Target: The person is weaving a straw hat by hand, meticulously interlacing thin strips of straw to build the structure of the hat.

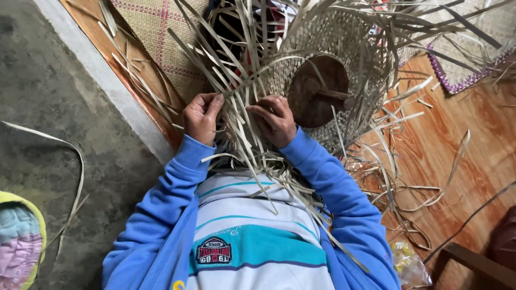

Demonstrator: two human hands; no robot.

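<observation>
Left grip [200, 115]: my fingers curl shut, pinching loose straw strips [236, 115].
Right grip [275, 119]: pressed together on strips just beside the left one.
Woven straw piece [322, 40]: beyond both grips, its loose ends fanning between them and down over my lap.
Round wooden block [317, 91]: just right of my right grip, against the weave.
Floor [462, 145]: orange boards right of my grips, scattered with strips.

Pale straw-coloured strips [236, 107] run between the left hand [200, 115] and right hand [275, 121]. Just beyond the right hand, a dark brown disc [317, 88] sits on tan checker-woven work [349, 37]. Below both hands, the sleeves [172, 204] are bright blue, and the shirt [252, 236] is white with teal stripes. Beyond the left hand lies a beige mat [156, 27] with a pink grid. Right of the right hand, the floor [457, 156] is orange-brown wood grain; left of the left hand it is mottled grey [43, 91].
</observation>
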